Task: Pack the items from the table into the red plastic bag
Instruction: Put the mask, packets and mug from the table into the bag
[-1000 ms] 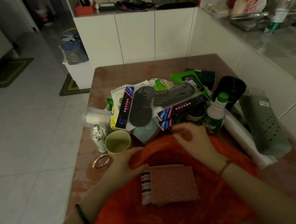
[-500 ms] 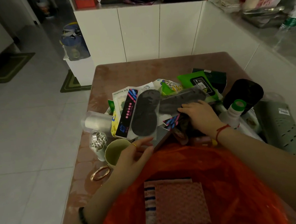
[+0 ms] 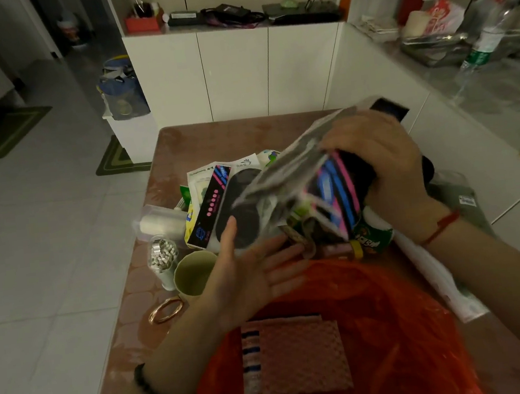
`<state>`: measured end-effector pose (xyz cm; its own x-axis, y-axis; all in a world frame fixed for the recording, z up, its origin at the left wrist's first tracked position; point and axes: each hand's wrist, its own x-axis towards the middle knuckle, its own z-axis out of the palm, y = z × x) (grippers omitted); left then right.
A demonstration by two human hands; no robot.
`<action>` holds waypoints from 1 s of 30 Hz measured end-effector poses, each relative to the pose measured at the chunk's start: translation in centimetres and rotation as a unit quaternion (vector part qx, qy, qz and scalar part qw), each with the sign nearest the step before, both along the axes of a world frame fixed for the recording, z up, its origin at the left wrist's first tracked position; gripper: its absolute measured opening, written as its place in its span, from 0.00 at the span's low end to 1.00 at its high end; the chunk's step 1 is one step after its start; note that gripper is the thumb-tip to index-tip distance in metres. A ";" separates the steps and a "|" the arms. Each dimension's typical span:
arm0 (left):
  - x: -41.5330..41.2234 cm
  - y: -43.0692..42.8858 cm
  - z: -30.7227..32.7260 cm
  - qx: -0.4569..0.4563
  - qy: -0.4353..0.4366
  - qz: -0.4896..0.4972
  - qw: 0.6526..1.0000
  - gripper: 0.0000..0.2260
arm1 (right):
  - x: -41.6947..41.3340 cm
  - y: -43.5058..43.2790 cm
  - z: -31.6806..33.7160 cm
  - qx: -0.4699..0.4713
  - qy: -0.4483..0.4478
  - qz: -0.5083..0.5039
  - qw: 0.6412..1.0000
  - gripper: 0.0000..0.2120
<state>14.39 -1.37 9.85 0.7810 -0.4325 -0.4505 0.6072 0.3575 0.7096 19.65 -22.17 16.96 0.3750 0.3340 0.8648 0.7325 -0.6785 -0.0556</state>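
The red plastic bag (image 3: pixel 378 328) lies open at the table's near edge, with a folded pink cloth (image 3: pixel 297 355) resting on it. My right hand (image 3: pixel 387 164) grips a packet of dark insoles (image 3: pixel 307 172) with pink and blue stripes, lifted and tilted above the pile. My left hand (image 3: pixel 253 271) is spread palm up just below the packet, over the bag's far rim, holding nothing. A second insole packet (image 3: pixel 221 207) lies flat in the pile behind it.
At the table's left stand a green cup (image 3: pixel 193 273), a jar of cotton swabs (image 3: pixel 162 258), a clear tube (image 3: pixel 159 223) and a gold ring (image 3: pixel 164 309). A green-labelled bottle (image 3: pixel 373 236) and a grey-green bundle (image 3: pixel 465 204) sit at the right. White cabinets (image 3: pixel 236 71) stand beyond.
My right hand took hold of the striped insole packet and lifted it off the pile. My left hand turned palm up beneath it.
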 end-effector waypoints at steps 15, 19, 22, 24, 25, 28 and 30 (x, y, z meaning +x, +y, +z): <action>0.2 8.3 -2.0 -0.010 -0.040 0.207 0.977 0.10 | 1.7 5.0 -6.6 0.184 0.599 -0.090 0.774 0.26; 1.4 10.4 -2.4 0.031 -0.057 0.243 0.968 0.46 | 6.4 9.3 -9.3 0.133 0.652 -0.219 0.714 0.43; 1.7 11.1 -3.1 0.046 -0.058 0.241 0.968 0.49 | 7.5 11.5 -10.6 0.073 0.643 -0.310 0.697 0.46; 1.7 11.4 -3.4 0.051 -0.057 0.246 0.966 0.49 | 7.6 12.4 -11.0 0.073 0.642 -0.332 0.687 0.45; 1.6 11.4 -3.4 0.057 -0.060 0.246 0.966 0.49 | 7.7 12.6 -11.2 0.083 0.641 -0.337 0.684 0.44; 1.4 11.6 -3.3 0.077 -0.065 0.245 0.964 0.44 | 7.8 12.6 -11.7 0.122 0.624 -0.329 0.698 0.34; 1.2 11.7 -3.3 0.087 -0.067 0.241 0.964 0.44 | 7.7 12.2 -11.8 0.162 0.597 -0.306 0.724 0.24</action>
<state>15.62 10.30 6.54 0.9287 0.0674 -0.3647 0.2994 0.4440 0.8445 27.34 -9.94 5.14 0.9113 -0.3591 -0.2013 -0.4012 -0.6651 -0.6299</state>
